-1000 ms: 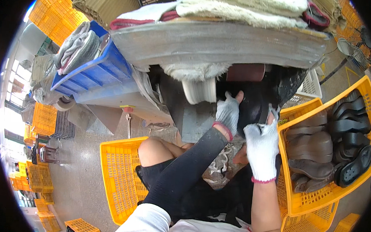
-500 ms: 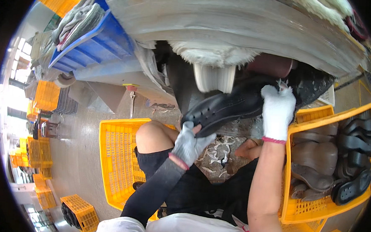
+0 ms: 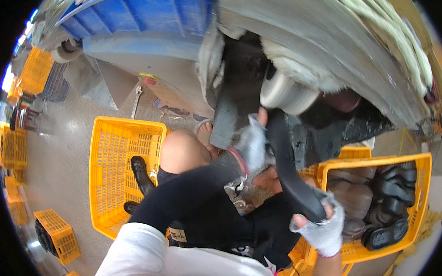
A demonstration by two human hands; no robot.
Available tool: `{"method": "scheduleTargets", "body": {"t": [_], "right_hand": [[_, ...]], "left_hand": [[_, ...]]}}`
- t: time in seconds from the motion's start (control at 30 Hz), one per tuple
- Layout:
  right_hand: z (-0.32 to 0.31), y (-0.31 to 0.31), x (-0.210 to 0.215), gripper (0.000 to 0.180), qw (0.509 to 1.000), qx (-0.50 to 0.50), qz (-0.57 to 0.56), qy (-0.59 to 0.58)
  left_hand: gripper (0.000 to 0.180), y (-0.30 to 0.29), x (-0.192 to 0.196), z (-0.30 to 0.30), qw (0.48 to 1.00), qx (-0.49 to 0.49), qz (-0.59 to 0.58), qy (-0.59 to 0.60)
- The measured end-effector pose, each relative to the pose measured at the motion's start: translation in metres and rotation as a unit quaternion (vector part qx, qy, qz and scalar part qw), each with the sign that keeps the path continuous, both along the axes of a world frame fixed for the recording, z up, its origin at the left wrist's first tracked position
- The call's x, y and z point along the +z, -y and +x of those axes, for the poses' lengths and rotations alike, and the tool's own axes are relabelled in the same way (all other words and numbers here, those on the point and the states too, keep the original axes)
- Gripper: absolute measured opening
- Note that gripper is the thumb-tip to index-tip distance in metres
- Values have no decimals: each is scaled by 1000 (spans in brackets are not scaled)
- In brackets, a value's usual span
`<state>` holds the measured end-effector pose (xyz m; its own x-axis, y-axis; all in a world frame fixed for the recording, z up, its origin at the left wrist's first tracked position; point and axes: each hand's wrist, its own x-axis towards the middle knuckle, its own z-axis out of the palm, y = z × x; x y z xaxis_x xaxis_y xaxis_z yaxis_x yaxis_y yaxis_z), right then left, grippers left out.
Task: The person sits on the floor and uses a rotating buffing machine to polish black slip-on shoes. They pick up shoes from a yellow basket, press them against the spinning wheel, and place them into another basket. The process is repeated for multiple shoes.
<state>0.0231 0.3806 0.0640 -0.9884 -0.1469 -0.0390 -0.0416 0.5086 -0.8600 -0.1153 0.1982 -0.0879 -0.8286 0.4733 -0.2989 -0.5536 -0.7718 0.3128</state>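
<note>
A black shoe sole (image 3: pixel 290 174) is held on its edge in front of me, slanting from upper left to lower right. My right hand (image 3: pixel 326 231), in a white-grey knit glove, is closed round the sole's lower end. At its upper end, my left hand (image 3: pixel 253 147), gloved too and smeared by motion, is against the side with the thumb pointing up. That end is right beneath a pale round wheel (image 3: pixel 289 95) on the machine; whether they touch, I cannot tell.
A yellow crate (image 3: pixel 324 173) of brown and black soles stands at my right. Another yellow crate (image 3: pixel 129 122) with a few black soles is at my left. Plastic-wrapped machine housing (image 3: pixel 326 38) hangs overhead, beside a blue bin (image 3: pixel 152 12). White scraps lie between my feet.
The sole has swung from lying nearly crosswise to a steep slant, turned onto its edge. My right hand has come down and nearer; my left has moved right and up. The view has shifted.
</note>
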Motion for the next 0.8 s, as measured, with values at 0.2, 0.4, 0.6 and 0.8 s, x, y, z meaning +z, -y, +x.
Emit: {"method": "scheduleTargets", "body": {"t": [0.2, 0.4, 0.6, 0.8], "right_hand": [[-132, 95, -69, 23, 956, -96, 242, -135], [-76, 83, -87, 30, 960, -146, 178, -161], [64, 69, -61, 28, 976, -218, -15, -8], [105, 59, -40, 43, 977, -121, 168, -50]], "left_hand": [[55, -30, -31, -37, 991, 40, -3, -125], [63, -20, 4, -15, 991, 38, 0, 131], [74, -7, 30, 49, 984, -14, 57, 170], [76, -5, 48, 71, 972, 19, 102, 211]]}}
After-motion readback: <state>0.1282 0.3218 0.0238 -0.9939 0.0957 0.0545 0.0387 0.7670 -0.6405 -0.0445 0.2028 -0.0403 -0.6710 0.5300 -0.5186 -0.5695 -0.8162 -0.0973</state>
